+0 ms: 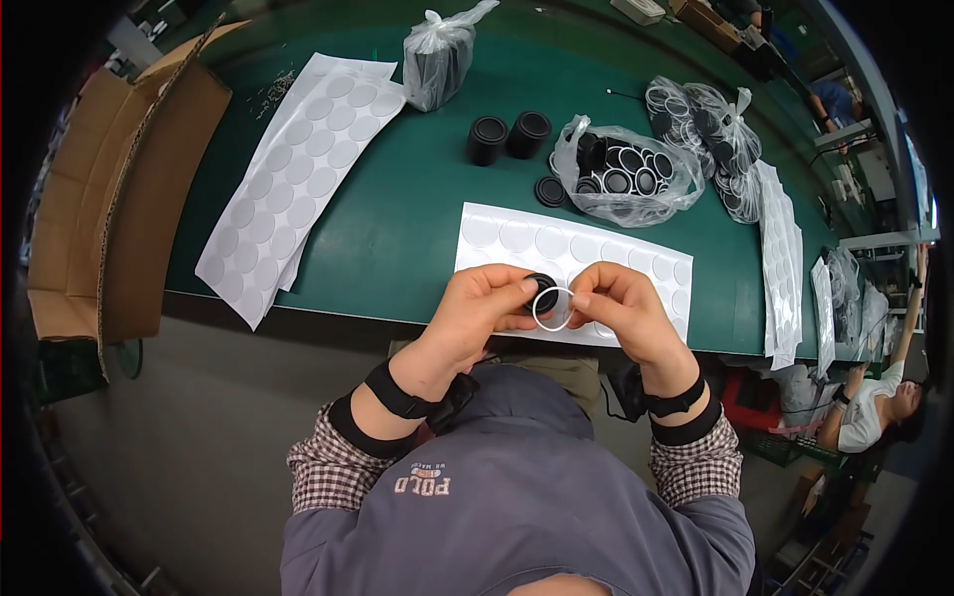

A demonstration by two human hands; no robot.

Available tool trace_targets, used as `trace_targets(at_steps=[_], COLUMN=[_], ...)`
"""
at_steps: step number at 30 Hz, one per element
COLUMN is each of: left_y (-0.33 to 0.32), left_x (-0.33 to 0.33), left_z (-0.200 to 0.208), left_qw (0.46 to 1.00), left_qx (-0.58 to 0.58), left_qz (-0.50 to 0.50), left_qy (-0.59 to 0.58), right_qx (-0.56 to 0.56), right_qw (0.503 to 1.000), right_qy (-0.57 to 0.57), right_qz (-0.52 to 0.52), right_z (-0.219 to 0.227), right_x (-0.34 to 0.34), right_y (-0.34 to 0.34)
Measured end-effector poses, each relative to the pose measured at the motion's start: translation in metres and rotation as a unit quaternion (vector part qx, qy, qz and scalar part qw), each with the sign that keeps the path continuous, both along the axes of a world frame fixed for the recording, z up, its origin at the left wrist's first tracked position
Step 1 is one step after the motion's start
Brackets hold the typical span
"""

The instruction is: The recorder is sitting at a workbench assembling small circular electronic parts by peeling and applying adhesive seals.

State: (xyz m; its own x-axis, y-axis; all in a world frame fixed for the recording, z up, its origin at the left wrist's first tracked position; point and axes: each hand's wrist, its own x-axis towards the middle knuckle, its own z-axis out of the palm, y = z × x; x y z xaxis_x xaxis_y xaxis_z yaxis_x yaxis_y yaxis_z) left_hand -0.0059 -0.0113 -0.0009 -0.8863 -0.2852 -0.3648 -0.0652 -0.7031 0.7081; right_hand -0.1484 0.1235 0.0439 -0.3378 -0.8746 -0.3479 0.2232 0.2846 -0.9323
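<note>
Close to the table's near edge, my left hand (471,308) pinches a round black cap (542,281) between thumb and fingers. My right hand (628,306) grips a thin white ring (552,330) at its right side. The ring overlaps the lower right of the cap in this view; whether the two touch I cannot tell. Beneath my hands lies a white sheet of round stickers (588,238). Beyond it, an open clear plastic bag (686,189) holds several black caps and white rings, and a single black cap (550,191) lies beside the bag.
On the green table (397,238), two black cylinder stacks (487,140) stand near a tied bag (437,65). More sticker sheets (298,179) lie left, others (781,258) right. Tied bags of rings (701,124) sit back right. A cardboard box (149,189) stands left; another person (870,412) is right.
</note>
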Motion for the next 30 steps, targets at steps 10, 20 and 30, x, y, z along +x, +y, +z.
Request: trace_targets(at_steps=[10, 20, 30], left_y=[0.0, 0.001, 0.002], left_x=[0.002, 0.005, 0.007], left_z=[0.002, -0.001, -0.002], left_qw=[0.998, 0.999, 0.999], left_qx=[0.052, 0.022, 0.01], left_qz=[0.01, 0.02, 0.028], left_qy=[0.023, 0.029, 0.034], right_qx=[0.02, 0.022, 0.023], right_qw=[0.999, 0.999, 0.999], right_qy=[-0.001, -0.02, -0.022], right_qz=[-0.036, -0.042, -0.044], right_z=[-0.012, -0.016, -0.017], right_x=[0.006, 0.006, 0.008], right_y=[-0.013, -0.017, -0.019])
